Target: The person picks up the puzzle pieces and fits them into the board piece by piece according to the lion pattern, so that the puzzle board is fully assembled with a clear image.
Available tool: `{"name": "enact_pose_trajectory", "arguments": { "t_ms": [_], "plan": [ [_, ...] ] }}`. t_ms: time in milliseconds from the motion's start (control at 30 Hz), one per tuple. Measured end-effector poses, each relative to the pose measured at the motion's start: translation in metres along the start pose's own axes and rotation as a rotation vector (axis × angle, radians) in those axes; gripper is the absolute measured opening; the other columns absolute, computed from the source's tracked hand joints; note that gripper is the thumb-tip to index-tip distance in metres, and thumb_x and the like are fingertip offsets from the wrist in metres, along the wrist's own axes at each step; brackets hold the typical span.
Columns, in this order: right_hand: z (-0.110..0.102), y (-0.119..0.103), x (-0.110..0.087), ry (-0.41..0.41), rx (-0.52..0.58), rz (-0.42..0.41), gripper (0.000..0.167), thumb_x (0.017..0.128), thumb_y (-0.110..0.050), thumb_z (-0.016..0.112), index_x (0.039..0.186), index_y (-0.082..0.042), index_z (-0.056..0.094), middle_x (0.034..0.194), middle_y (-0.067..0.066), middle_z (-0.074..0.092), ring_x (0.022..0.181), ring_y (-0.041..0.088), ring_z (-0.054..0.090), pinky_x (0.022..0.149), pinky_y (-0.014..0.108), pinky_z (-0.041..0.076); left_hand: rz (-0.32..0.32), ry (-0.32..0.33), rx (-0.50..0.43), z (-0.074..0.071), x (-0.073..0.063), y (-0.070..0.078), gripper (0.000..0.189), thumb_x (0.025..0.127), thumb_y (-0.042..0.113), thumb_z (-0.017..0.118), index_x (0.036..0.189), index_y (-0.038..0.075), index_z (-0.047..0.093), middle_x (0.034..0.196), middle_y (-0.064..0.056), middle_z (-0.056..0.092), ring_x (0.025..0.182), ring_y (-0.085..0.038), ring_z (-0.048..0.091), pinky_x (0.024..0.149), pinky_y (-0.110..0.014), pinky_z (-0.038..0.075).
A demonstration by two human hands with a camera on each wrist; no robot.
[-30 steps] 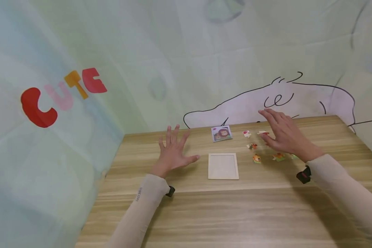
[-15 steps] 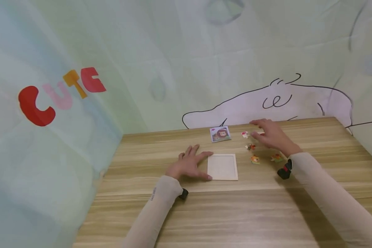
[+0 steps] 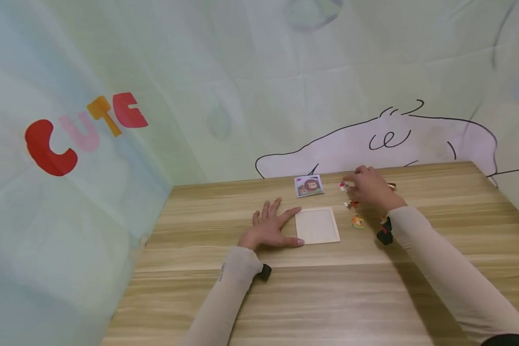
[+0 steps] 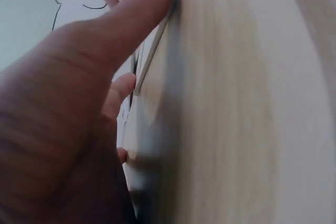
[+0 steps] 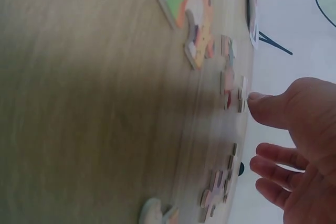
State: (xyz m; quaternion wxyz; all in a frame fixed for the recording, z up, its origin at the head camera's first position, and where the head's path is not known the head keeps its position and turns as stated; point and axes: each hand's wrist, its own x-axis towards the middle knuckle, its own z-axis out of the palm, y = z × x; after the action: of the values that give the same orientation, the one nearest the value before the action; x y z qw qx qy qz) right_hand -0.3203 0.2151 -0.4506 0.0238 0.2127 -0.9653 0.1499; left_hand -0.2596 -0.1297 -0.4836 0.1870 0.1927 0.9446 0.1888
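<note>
A square pale wooden puzzle tray lies on the table, slightly turned. My left hand holds its left side, thumb at the near corner and index finger at the far corner, the other fingers spread on the tabletop. In the left wrist view, the thumb covers part of the tray's edge. My right hand hovers over scattered puzzle pieces, partly hiding some. Beside its thumb lies a pink-and-white piece. The right wrist view shows a gap between thumb and fingers, with nothing held. An orange-and-green piece lies nearer that camera.
A picture card with a lion lies behind the tray. Between tray and right arm are an orange piece and a brown-and-red piece. Another piece shows past the right hand. A printed cloth hangs behind the wooden table.
My left hand has come down and right to the tray, which has shifted slightly right and turned. The right hand has lowered and moved left over the pieces.
</note>
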Motion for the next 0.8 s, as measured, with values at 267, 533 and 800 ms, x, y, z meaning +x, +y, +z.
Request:
{"name": "enact_pose_trajectory", "arguments": {
  "t_ms": [267, 533, 800],
  "plan": [
    [0.003, -0.002, 0.002, -0.053, -0.02, 0.047, 0.033, 0.104, -0.016, 0.067, 0.135, -0.009, 0.073, 0.141, 0.038, 0.058, 0.13, 0.056, 0.054, 0.113, 0.07, 0.041, 0.023, 0.055, -0.051, 0.003, -0.01, 0.004, 0.102, 0.085, 0.069, 0.076, 0.169, 0.05, 0.021, 0.184, -0.007, -0.009, 0.169, -0.041, -0.018, 0.13, -0.074, -0.008],
    [0.007, 0.0, 0.006, 0.032, 0.001, 0.057, 0.029, 0.099, -0.011, 0.068, 0.123, 0.005, 0.069, 0.129, 0.032, 0.066, 0.122, 0.05, 0.06, 0.109, 0.064, 0.047, 0.038, 0.104, -0.077, 0.006, -0.011, 0.002, 0.102, 0.082, 0.073, 0.077, 0.167, 0.041, 0.031, 0.185, -0.009, -0.002, 0.169, -0.042, -0.014, 0.129, -0.075, -0.008],
    [0.009, -0.003, -0.002, 0.115, 0.217, 0.107, 0.021, 0.1, -0.004, 0.064, 0.119, 0.004, 0.065, 0.107, 0.024, 0.073, 0.094, 0.036, 0.066, 0.086, 0.053, 0.056, 0.033, 0.083, -0.063, 0.003, -0.012, 0.005, 0.1, 0.085, 0.071, 0.076, 0.168, 0.04, 0.031, 0.184, -0.009, -0.006, 0.169, -0.041, -0.016, 0.13, -0.072, -0.009]
  ]
}}
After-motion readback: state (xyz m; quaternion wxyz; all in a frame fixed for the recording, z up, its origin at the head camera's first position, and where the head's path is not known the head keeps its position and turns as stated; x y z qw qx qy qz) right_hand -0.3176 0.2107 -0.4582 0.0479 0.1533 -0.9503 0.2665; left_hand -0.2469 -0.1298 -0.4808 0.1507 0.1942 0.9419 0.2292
